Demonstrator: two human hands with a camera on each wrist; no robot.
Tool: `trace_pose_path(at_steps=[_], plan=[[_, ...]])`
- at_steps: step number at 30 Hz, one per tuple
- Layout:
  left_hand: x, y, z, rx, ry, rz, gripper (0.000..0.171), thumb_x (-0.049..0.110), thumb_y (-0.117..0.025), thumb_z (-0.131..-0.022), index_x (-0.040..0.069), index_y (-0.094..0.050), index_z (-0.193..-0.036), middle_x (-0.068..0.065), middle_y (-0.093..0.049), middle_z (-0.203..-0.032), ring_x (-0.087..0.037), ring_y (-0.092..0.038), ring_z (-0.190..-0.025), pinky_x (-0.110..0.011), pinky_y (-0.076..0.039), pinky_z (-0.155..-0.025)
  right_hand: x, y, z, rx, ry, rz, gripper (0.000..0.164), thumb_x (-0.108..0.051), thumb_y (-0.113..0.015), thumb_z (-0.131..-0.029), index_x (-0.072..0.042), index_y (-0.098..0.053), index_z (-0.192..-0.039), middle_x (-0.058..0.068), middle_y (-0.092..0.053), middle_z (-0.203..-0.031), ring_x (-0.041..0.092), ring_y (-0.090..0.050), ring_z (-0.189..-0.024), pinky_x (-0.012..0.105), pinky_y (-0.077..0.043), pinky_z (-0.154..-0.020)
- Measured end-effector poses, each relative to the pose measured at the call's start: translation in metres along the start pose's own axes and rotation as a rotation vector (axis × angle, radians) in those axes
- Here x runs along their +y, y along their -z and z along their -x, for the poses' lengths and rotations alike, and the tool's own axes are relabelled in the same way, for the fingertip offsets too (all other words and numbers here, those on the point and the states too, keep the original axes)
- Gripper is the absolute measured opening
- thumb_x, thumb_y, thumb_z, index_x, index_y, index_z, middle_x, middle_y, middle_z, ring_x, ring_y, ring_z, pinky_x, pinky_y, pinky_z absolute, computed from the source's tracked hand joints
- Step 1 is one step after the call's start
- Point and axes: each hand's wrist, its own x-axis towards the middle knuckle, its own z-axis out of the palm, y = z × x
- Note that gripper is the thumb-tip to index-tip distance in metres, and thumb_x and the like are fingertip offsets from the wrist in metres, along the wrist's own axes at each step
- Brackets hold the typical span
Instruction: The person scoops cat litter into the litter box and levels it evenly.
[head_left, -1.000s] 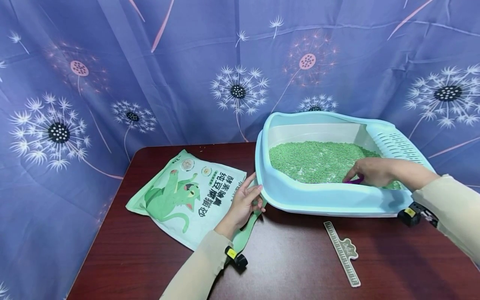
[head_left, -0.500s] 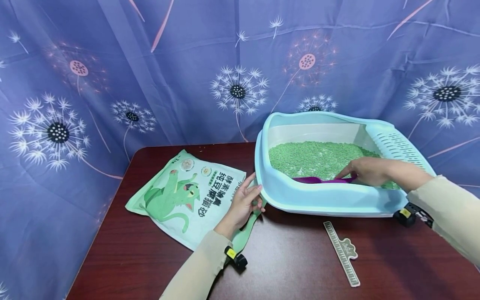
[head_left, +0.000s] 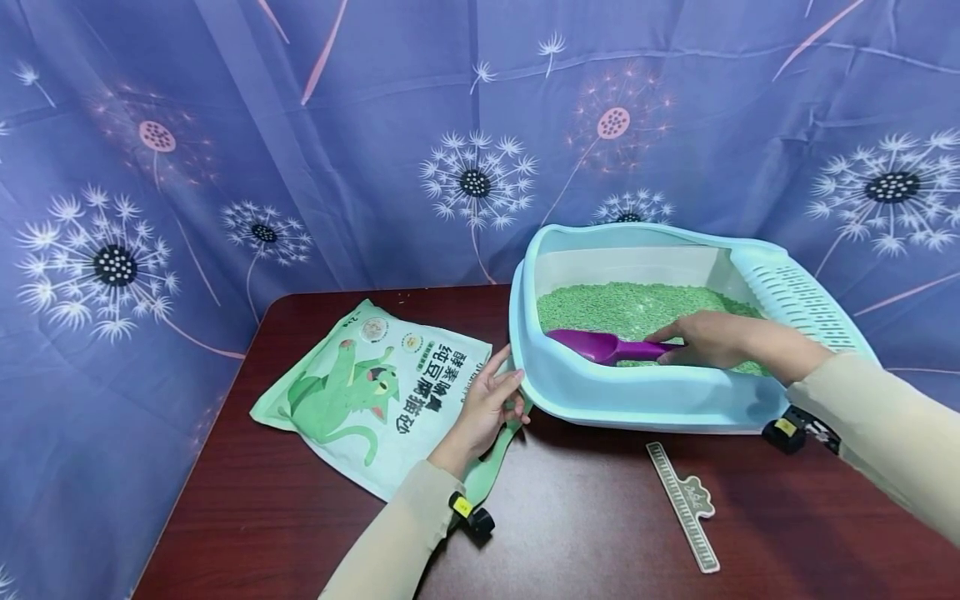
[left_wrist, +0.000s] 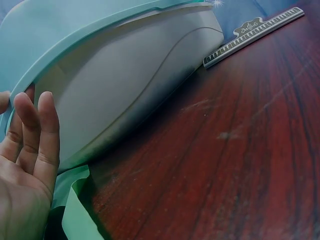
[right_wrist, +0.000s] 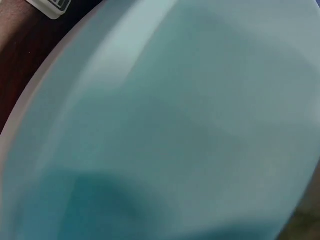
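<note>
A light-blue litter box point(head_left: 645, 398) stands on the table with green pellet litter point(head_left: 637, 304) inside. My right hand point(head_left: 712, 340) grips the handle of a purple scoop point(head_left: 596, 345) low over the litter. The scoop's blade points left, beside the box's near left wall. At the near left corner, my left hand point(head_left: 487, 408) pinches the box's rim between thumb and fingers; the left wrist view shows the fingers point(left_wrist: 47, 130) at the rim's underside. The right wrist view is filled by the blurred blue box wall point(right_wrist: 175, 125), so that hand is hidden there.
A white and green cat litter bag point(head_left: 375, 392) lies flat left of the box, partly under my left hand. A long bag clip point(head_left: 684, 504) lies on the dark red table point(head_left: 585, 517) in front of the box. A dandelion-patterned curtain point(head_left: 360, 167) hangs behind.
My right hand has moved left inside the box, and the scoop, mostly hidden at first, has come into view near the left wall. The left hand has stayed put.
</note>
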Motion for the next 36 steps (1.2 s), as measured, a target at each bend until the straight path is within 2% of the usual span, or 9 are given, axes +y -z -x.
trace_pose_path(at_steps=[3,7,11,14,19,23,26,31,36], plan=[[0.0,0.0,0.0,0.002,-0.001,0.0,0.058,0.029,-0.061,-0.095,0.034,-0.035,-0.146,0.002,-0.061,-0.083,-0.006,-0.055,-0.052,-0.03,-0.055,-0.056,-0.002,-0.002,-0.002,0.036,-0.009,0.021,0.047,-0.033,-0.061,-0.093,-0.007,-0.058,-0.132,0.012,-0.072,-0.104,0.031,-0.068,-0.092,0.053,-0.051,-0.083],[0.001,0.0,0.001,0.0,-0.003,0.002,0.057,0.028,-0.06,-0.095,0.034,-0.035,-0.146,0.003,-0.061,-0.083,-0.006,-0.055,-0.052,-0.03,-0.055,-0.055,-0.005,-0.003,-0.005,0.069,-0.042,0.058,0.048,-0.036,-0.06,-0.093,-0.009,-0.058,-0.133,0.003,-0.071,-0.089,0.019,-0.065,-0.077,0.046,-0.053,-0.072],[0.001,0.0,0.001,0.001,-0.005,0.001,0.057,0.027,-0.06,-0.096,0.034,-0.035,-0.146,0.004,-0.062,-0.083,-0.006,-0.055,-0.051,-0.029,-0.055,-0.055,-0.009,-0.004,-0.008,0.088,-0.084,0.071,0.044,-0.037,-0.06,-0.093,-0.016,-0.059,-0.132,-0.006,-0.062,-0.072,0.013,-0.055,-0.065,0.036,-0.047,-0.059],[0.0,0.0,0.001,0.003,-0.004,0.002,0.056,0.027,-0.06,-0.095,0.034,-0.036,-0.146,0.004,-0.062,-0.083,-0.006,-0.055,-0.051,-0.029,-0.055,-0.055,-0.012,-0.005,-0.009,0.103,-0.116,0.067,0.039,-0.039,-0.059,-0.094,-0.021,-0.061,-0.129,-0.006,-0.056,-0.066,0.013,-0.051,-0.059,0.032,-0.041,-0.053],[0.0,0.001,0.0,0.004,-0.001,-0.001,0.057,0.027,-0.06,-0.096,0.033,-0.035,-0.147,0.003,-0.062,-0.084,-0.006,-0.055,-0.051,-0.03,-0.055,-0.055,-0.014,-0.009,-0.012,0.136,-0.144,0.071,0.034,-0.039,-0.058,-0.094,-0.021,-0.064,-0.123,-0.006,-0.053,-0.062,0.013,-0.049,-0.056,0.031,-0.039,-0.05],[-0.001,0.0,0.0,0.002,-0.003,-0.003,0.056,0.026,-0.059,-0.096,0.033,-0.035,-0.146,0.003,-0.063,-0.086,-0.006,-0.055,-0.051,-0.03,-0.055,-0.055,-0.013,-0.012,-0.014,0.168,-0.158,0.074,0.022,-0.035,-0.059,-0.094,-0.019,-0.066,-0.107,-0.005,-0.051,-0.06,0.014,-0.047,-0.053,0.031,-0.037,-0.048],[-0.002,0.0,-0.001,0.0,-0.004,0.004,0.056,0.025,-0.059,-0.096,0.034,-0.036,-0.146,0.003,-0.064,-0.086,-0.006,-0.055,-0.051,-0.029,-0.055,-0.055,-0.013,-0.014,-0.015,0.19,-0.174,0.076,0.016,-0.033,-0.059,-0.094,-0.017,-0.063,-0.093,-0.003,-0.05,-0.059,0.016,-0.047,-0.052,0.031,-0.037,-0.046],[-0.002,0.001,-0.001,-0.001,-0.003,0.008,0.057,0.026,-0.06,-0.095,0.034,-0.036,-0.146,0.003,-0.063,-0.085,-0.006,-0.055,-0.051,-0.03,-0.055,-0.055,-0.012,-0.015,-0.015,0.202,-0.203,0.089,0.019,-0.03,-0.059,-0.094,-0.016,-0.057,-0.082,-0.002,-0.05,-0.06,0.017,-0.048,-0.053,0.033,-0.038,-0.048],[-0.002,0.001,-0.001,0.003,-0.003,0.004,0.057,0.027,-0.061,-0.095,0.035,-0.036,-0.146,0.003,-0.064,-0.087,-0.006,-0.055,-0.051,-0.03,-0.055,-0.055,-0.01,-0.016,-0.015,0.18,-0.248,0.064,0.022,-0.031,-0.058,-0.094,-0.015,-0.057,-0.079,-0.001,-0.052,-0.062,0.017,-0.048,-0.055,0.033,-0.039,-0.05]])
